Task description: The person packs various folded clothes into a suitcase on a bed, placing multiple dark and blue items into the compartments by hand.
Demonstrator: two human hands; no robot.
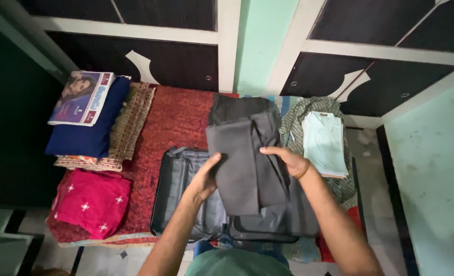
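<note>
My left hand point(205, 176) grips the left edge of a folded dark grey pair of trousers point(242, 163), thumb on top. My right hand point(287, 159) rests on the garment's right side, fingers curled over the fold. The trousers are held over an open black suitcase point(181, 189) lying flat on a red bedspread point(171, 122). Another dark garment point(237, 108) lies just beyond the trousers.
A folded light green shirt point(325, 143) lies on a patterned cloth at the right. At the left sit a pink embroidered garment point(91, 202), a navy folded cloth point(91, 128) with a flat printed package point(81, 98) on top, and a brown patterned cloth point(130, 122). Dark cabinet doors point(176, 61) stand behind.
</note>
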